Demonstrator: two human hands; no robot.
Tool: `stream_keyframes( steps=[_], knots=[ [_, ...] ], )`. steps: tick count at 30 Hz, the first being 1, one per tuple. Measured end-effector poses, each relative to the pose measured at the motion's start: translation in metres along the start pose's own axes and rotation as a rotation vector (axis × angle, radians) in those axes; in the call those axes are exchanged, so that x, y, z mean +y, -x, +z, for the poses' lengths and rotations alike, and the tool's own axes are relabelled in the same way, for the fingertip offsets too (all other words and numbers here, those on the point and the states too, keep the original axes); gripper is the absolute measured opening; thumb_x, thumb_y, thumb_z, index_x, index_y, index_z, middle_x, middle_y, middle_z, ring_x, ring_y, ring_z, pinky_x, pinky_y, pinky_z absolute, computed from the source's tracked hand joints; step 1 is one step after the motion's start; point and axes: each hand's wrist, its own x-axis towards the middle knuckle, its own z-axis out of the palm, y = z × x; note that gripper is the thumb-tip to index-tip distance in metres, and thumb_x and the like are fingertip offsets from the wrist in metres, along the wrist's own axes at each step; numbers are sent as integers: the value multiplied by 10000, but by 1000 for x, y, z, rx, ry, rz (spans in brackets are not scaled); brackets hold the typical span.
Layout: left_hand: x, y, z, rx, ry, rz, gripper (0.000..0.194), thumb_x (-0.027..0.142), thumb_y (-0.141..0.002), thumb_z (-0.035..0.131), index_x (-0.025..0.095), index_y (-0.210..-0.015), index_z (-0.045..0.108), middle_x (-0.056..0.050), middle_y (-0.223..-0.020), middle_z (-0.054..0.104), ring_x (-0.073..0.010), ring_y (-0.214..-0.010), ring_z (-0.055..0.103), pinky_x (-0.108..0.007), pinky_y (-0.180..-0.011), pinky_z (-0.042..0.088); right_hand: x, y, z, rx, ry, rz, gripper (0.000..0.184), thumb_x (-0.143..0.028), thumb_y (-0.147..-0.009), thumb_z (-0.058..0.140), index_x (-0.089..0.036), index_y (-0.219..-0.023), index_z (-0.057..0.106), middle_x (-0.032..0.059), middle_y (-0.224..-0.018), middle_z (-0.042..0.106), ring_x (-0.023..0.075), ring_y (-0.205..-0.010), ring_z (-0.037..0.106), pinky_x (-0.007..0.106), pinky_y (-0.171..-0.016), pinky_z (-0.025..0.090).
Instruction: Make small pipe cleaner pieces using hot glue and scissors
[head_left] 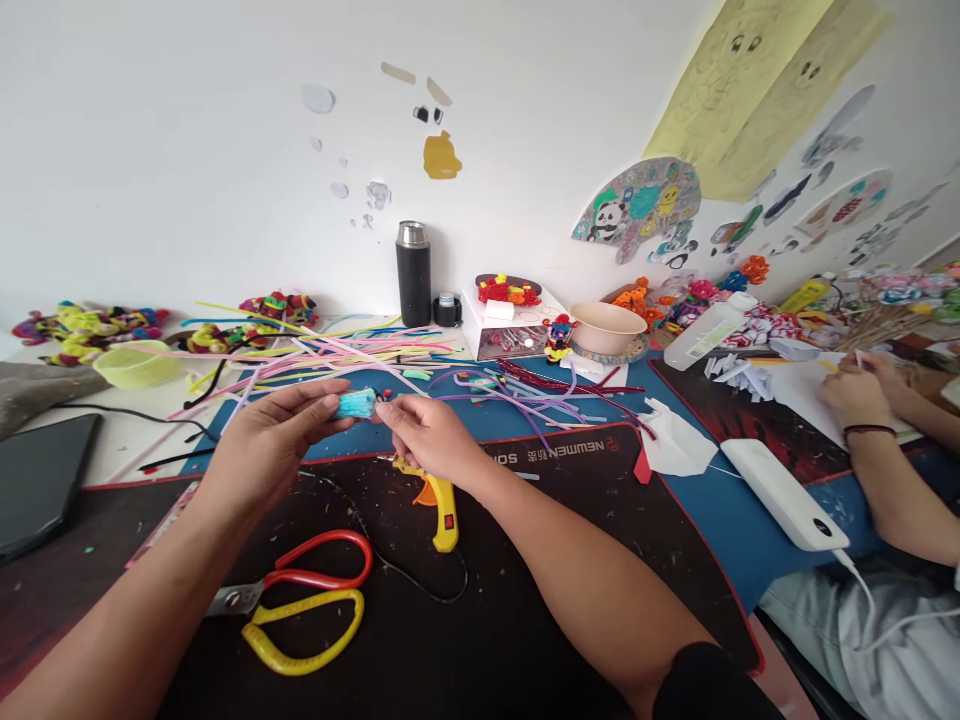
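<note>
My left hand (281,425) pinches a light-blue fuzzy pipe-cleaner piece (354,404) between thumb and fingers above the desk. My right hand (429,432) is closed at the piece's right end, where small dark and reddish bits show; exactly what its fingertips grip is hidden. Below that hand lies a yellow hot glue gun (444,512) with an orange trigger, its nozzle partly covered. Scissors (300,600) with one red and one yellow handle rest on the black mat, nearer to me.
Loose pipe cleaners (337,355) spread behind my hands. A black thermos (414,275) stands by a white box (512,325), with a beige bowl (607,328) to its right. A white power bank (784,495) lies near another person's hand (859,395). A dark tablet (45,480) is at left.
</note>
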Motion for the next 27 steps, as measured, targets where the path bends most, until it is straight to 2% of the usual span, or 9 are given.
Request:
stream_keyframes(
  steps=[5,10,14,21,25,27],
  knots=[
    [6,8,4,-17,-194,25,563,580,-599,979,237,-1027,849,-38,-978,850,-212,-793,800,-299,-794,647,-8,1,1,1,-136,-6,469,-685,-992,608,-218,-942,598,-66,-617,564,87,-421,466,219,-421,368],
    [8,14,10,-45,-315,92,566,619,-674,919,242,-1084,823,-50,-983,847,-247,-811,807,-353,-803,641,-9,2,3,-38,-130,11,385,-587,-1002,659,-203,-1001,627,-69,-607,571,89,-435,491,215,-435,384],
    [6,13,12,-66,-247,76,558,590,-662,937,228,-1069,815,-49,-987,843,-229,-760,799,-358,-778,655,-10,2,3,-28,-84,17,318,-491,-1019,667,-194,-916,614,-76,-563,547,87,-429,482,215,-447,383],
    [6,10,11,-70,-125,27,564,540,-692,944,187,-1109,805,-59,-989,835,-217,-748,795,-341,-787,647,-8,2,0,-4,-69,0,334,-511,-1024,641,-198,-909,621,-79,-542,522,92,-421,477,222,-459,389],
    [8,8,8,-7,-111,52,618,597,-729,902,162,-1151,783,-61,-912,804,-210,-739,763,-323,-722,614,-10,2,0,22,-105,18,329,-515,-1017,657,-201,-926,615,-80,-548,512,92,-423,462,222,-456,381],
    [8,7,6,-15,-140,62,634,636,-740,880,166,-1154,782,-47,-873,777,-188,-708,720,-298,-657,576,-12,3,0,27,-127,25,329,-516,-1009,670,-203,-929,611,-86,-544,498,91,-420,450,222,-452,374]
  ],
)
